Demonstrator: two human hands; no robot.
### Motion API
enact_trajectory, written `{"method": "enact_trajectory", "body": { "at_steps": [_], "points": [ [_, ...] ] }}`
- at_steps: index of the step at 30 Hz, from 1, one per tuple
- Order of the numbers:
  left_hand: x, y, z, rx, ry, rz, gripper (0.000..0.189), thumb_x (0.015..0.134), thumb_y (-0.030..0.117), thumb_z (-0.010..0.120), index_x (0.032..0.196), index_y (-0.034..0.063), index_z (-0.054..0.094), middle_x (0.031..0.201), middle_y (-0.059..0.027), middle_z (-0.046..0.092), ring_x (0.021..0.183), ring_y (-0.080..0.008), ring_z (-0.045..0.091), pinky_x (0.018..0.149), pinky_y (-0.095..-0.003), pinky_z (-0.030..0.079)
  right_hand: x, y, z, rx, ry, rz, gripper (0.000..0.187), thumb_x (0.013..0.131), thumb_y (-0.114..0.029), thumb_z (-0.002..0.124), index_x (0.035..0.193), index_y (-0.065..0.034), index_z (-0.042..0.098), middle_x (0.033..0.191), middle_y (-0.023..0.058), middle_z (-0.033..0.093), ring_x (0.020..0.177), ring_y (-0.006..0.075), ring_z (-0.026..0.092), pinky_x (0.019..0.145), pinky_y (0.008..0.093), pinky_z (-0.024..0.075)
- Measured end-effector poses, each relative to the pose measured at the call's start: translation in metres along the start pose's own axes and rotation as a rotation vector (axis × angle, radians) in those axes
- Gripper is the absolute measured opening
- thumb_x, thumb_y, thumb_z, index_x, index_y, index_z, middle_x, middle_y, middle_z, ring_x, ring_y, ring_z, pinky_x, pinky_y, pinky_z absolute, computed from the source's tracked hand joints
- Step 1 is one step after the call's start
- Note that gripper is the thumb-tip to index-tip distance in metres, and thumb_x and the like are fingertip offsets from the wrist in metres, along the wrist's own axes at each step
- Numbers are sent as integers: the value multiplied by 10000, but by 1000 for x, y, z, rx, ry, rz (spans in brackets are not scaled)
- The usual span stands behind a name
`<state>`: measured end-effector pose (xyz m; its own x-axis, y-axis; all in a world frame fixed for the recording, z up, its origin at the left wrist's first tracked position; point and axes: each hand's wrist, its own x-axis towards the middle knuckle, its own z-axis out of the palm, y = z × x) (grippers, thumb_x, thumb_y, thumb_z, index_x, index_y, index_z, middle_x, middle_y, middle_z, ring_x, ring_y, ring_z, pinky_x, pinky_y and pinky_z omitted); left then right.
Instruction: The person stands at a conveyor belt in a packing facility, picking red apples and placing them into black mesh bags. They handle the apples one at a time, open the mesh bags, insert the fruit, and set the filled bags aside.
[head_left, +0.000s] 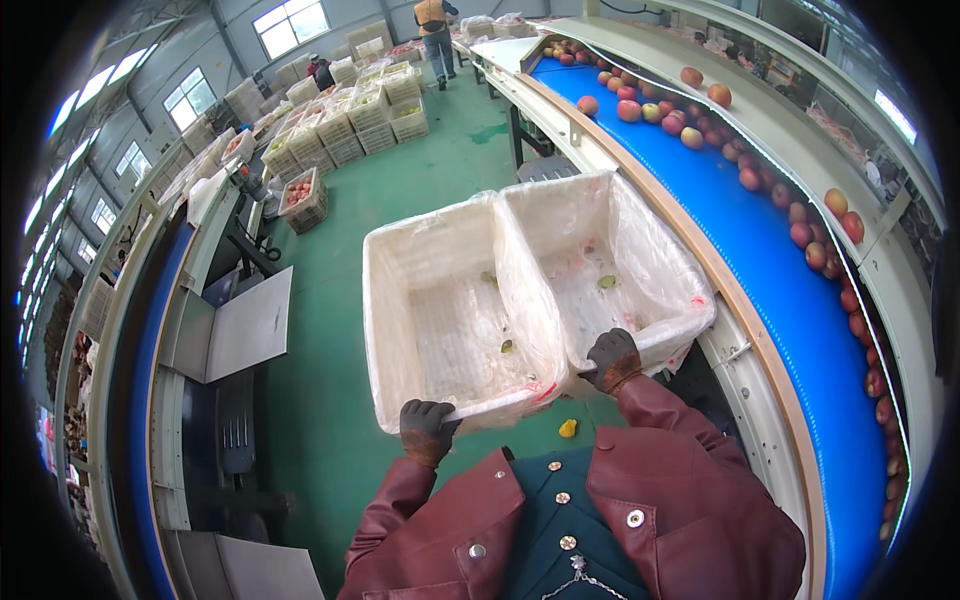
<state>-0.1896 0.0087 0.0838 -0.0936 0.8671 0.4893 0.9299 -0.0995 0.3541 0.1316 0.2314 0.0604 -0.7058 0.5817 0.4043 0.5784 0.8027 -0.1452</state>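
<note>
Two plastic-lined white crates stand side by side before me, with a few leaves and bits of debris on their bottoms. My left hand (429, 429), in a dark glove, grips the near rim of the left crate (442, 225). With its fingers over the near edge of the right crate (555, 187), my right hand (615, 360), gloved too, holds that crate close to where the two meet. The liner (529, 300) is bunched between the crates. Below them a small yellow thing (568, 428) lies on the green floor.
A blue conveyor belt (697, 195) with many apples (628, 111) curves along my right. To the left runs another belt (150, 300) with metal trays (251, 322). Stacked crates (337, 124) of fruit, a single apple crate (304, 210) and two people (433, 30) are farther off.
</note>
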Motion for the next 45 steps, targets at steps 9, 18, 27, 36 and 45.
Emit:
{"method": "enact_trajectory", "body": {
  "at_steps": [9,18,27,36,45],
  "points": [
    [-5,11,2,20,50,-2,307,675,184,768,950,104,657,914,-68,657,886,-284,587,869,-447,386,-10,-19,-6,-64,-21,115,422,608,-286,781,980,-135,650,1061,92,588,1138,312,467,986,482,325],
    [5,22,12,56,-73,74,363,724,231,703,1061,119,628,1032,-73,646,1051,-290,561,968,-497,328,-78,-104,-23,-24,118,245,562,635,-238,726,1155,-128,542,1294,114,460,1266,358,376,1025,512,326],
    [28,92,28,-399,16,337,342,765,195,655,1072,52,607,1034,-121,632,1030,-323,571,919,-468,403,-123,-110,-19,39,141,268,358,657,-229,708,1002,-167,637,1184,56,566,1190,290,486,992,477,380],
    [36,176,116,-577,-277,328,353,763,110,669,1112,85,620,1068,-135,643,1012,-341,592,907,-441,441,-172,-28,-66,83,247,377,268,727,-203,686,988,-152,655,1112,52,618,1085,291,556,900,439,463],
    [81,300,202,-748,-426,448,363,751,68,656,1110,104,619,1083,-113,654,1030,-349,596,892,-440,453,-246,85,-166,147,483,577,173,781,-129,635,951,-95,652,1023,101,650,919,309,610,780,419,500]
  ]
}}
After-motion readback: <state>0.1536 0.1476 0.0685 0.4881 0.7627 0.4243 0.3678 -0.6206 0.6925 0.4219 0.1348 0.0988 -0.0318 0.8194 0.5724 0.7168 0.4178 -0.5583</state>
